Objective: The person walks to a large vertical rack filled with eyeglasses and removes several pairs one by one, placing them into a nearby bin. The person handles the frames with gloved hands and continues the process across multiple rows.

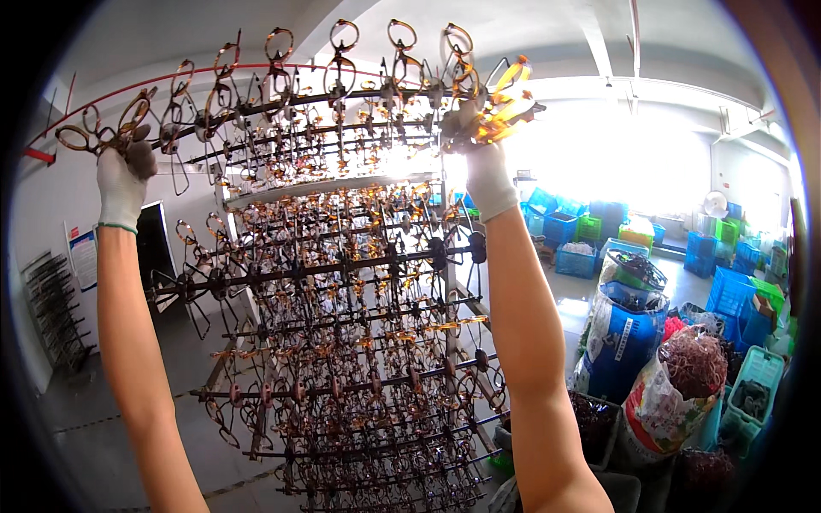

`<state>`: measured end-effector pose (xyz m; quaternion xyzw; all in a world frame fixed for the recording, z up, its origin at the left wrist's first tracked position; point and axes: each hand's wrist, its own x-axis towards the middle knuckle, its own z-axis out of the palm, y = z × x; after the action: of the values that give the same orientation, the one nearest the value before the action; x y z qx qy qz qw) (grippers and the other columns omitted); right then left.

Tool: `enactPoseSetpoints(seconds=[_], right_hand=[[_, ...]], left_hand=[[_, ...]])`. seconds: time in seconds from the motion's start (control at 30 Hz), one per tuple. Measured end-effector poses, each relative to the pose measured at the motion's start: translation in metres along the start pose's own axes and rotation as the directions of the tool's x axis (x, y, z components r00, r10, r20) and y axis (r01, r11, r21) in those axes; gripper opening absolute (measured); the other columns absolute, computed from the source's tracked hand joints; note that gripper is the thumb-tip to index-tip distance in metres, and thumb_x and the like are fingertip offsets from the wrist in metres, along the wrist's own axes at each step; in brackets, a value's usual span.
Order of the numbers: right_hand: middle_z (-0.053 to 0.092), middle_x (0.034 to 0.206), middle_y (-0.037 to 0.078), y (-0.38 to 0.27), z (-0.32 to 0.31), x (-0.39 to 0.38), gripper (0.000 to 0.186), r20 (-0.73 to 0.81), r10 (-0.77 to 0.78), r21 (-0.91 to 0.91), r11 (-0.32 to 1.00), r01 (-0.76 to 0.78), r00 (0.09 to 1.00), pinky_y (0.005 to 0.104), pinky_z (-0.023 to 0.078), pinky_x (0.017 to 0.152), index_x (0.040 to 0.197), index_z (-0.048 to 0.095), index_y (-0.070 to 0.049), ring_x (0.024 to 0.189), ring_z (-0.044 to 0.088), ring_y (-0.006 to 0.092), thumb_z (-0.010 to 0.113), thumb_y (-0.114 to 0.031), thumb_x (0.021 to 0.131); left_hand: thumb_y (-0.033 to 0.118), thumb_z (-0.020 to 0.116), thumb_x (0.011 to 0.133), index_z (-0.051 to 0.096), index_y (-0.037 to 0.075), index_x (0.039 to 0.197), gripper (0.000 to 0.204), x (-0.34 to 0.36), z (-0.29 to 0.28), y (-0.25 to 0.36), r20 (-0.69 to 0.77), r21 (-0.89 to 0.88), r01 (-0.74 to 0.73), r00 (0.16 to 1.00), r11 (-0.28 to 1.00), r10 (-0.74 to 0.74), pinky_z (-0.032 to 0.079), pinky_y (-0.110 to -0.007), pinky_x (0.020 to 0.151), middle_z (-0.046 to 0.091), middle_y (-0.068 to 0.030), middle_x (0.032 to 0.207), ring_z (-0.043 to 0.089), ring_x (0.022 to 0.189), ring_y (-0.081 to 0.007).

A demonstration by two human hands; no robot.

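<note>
At the top of a tall rack of eyeglass frames, a worker's gloved fingers [139,156] grasp a dark bar [304,98] at both ends, the left hand [125,175] clenched on one and the right hand [479,141] closed round the other. Amber pieces [509,107] crowd the right fingers; glare makes it impossible to tell whether they too are gripped. Both gloves are white with grey fingertips, and both bare forearms stretch upward. Brown frames [340,61] stand and hang along the raised bar, spaced between the hands. Below and behind it, row upon row of laden bars [299,272] fills the rack down to the lower edge of the view. At left, a dark stand [58,299] holding rods is near the wall, beside a notice [84,256] and a dark doorway [155,255]. At right, an open blue sack [629,342] and a white sack [663,410] stuffed with reddish strands sit near blue crates [560,227], with a white fan [716,203] farther back against bright window light.
</note>
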<state>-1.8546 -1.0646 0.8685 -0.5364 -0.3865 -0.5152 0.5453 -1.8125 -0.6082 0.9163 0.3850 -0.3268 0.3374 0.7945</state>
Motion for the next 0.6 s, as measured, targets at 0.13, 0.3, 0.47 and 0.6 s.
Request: enactPoseSetpoints(seconds=[0.13,0.3,0.47,0.6], right_hand=[[0.056,0.099,0.004,0.001,0.016,0.019,0.029,-0.079,-0.3,-0.04,0.954,0.298,0.951,0.02,0.041,0.073,0.113,0.047,-0.003,0.089,0.051,0.0086,0.034,-0.015,0.09],[0.062,0.085,0.008,-0.014,0.039,0.035,0.024,-0.246,-0.311,-0.172,0.946,0.274,0.918,0.0239,0.041,0.074,0.098,0.056,0.0,0.082,0.056,0.0133,0.036,-0.007,0.087],[0.059,0.073,0.014,-0.028,0.019,0.053,0.02,-0.333,-0.249,-0.243,0.955,0.172,0.909,0.0291,0.044,0.068,0.08,0.054,0.0,0.067,0.058,0.0202,0.038,-0.01,0.082],[0.048,0.062,0.009,-0.077,0.043,0.037,0.016,-0.381,0.182,0.507,0.861,0.041,0.906,0.0325,0.049,0.07,0.073,0.043,-0.004,0.062,0.053,0.0214,0.032,-0.007,0.082]], left_hand=[[0.017,0.031,0.084,0.056,0.002,0.091,0.03,0.016,-0.014,-0.006,0.019,-0.043,-0.03,0.999,0.999,0.031,0.038,-0.024,0.044,0.056,-0.0049,0.066,0.05,0.051,-0.0148],[0.017,0.036,0.089,0.054,0.008,0.101,0.024,0.006,-0.024,-0.016,-0.1,-0.225,-0.222,0.974,0.949,0.204,0.03,-0.021,0.042,0.05,0.0018,0.061,0.043,0.049,-0.007],[0.028,0.051,0.086,0.056,0.014,0.098,0.02,-0.034,0.018,-0.043,0.082,-0.276,-0.068,0.992,0.959,0.094,0.027,-0.019,0.041,0.044,0.0061,0.058,0.036,0.047,-0.0046],[0.026,0.056,0.083,0.048,0.016,0.075,0.015,-0.024,0.035,-0.047,0.13,-0.125,-0.151,0.977,0.981,0.167,0.029,-0.019,0.043,0.044,0.0055,0.061,0.038,0.049,-0.0054]])
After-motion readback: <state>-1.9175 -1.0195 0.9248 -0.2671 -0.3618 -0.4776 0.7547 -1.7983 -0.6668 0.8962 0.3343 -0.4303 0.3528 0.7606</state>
